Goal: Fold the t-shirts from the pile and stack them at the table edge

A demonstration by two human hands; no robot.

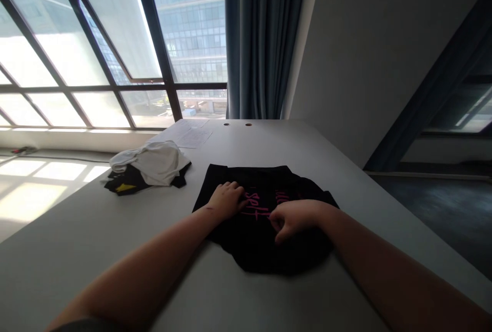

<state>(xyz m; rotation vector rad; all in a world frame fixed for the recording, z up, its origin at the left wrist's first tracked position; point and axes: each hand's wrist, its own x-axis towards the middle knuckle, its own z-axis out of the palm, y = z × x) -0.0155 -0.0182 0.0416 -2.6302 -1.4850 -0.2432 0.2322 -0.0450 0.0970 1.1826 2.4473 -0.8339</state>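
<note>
Black shirt under both hands, creases look like the main risk

Far left of the fingers, a white cloth [159,160] sits on a dark one [128,181] on the table [115,234]. Left hand [226,200] has its fingers open, loosely bent, resting on the black shirt [265,255], just left of the pink lettering [251,204]. Right hand [294,216] is curled over the print; can't tell if it's pinching fabric. If it is, I reckon dragging it while the left presses could bunch the print, and uneven pressure could skew the rounded near edge.
</note>
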